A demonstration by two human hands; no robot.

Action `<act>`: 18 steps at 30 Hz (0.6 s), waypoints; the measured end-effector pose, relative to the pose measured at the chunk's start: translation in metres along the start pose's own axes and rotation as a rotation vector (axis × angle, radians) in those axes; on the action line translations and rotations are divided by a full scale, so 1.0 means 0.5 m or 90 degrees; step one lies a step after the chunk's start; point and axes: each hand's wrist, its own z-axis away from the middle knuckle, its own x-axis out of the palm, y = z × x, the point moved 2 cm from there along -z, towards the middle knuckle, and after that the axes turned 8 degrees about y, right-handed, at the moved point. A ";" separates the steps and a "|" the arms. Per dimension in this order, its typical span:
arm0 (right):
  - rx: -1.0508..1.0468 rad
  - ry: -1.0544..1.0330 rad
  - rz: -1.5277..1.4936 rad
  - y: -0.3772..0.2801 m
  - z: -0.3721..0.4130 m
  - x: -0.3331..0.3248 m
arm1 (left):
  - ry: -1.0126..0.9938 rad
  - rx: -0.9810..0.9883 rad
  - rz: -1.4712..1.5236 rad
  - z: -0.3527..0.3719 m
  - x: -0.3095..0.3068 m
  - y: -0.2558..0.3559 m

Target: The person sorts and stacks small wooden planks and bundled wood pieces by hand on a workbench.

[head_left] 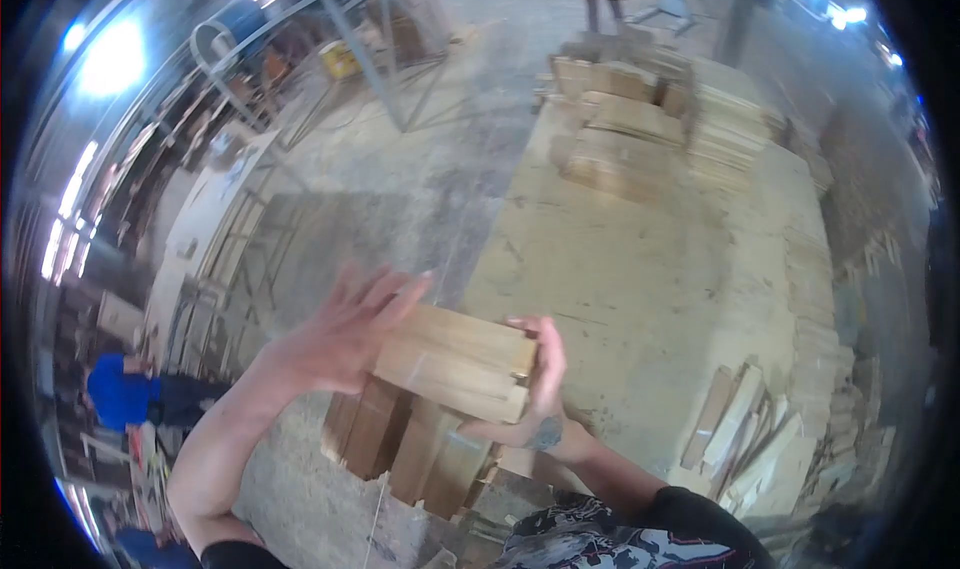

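Note:
A stack of flat wooden boards [455, 359], pale and squared into a block, is held up in front of me. My right hand [543, 374] grips its right end, with fingers round the far corner and the thumb side underneath. At the left end, my left hand [355, 329] lies against the block, its fingers outstretched and slightly blurred. Below the block stand darker wooden pieces [368, 424] and a lighter bundle of wooden pieces [435, 454], partly hidden by the held stack.
A large plywood-topped table [600, 279] reaches ahead on my right. Wood stacks [625, 134] stand at its far end, a tall board pile [730, 119] beside them. Loose strips [740, 429] lie near right. A person in blue [120, 389] is at left; a metal frame [360, 49] stands ahead.

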 end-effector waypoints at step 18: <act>0.245 0.076 0.286 -0.286 0.393 -0.498 | 0.671 -0.115 0.019 0.394 0.186 0.474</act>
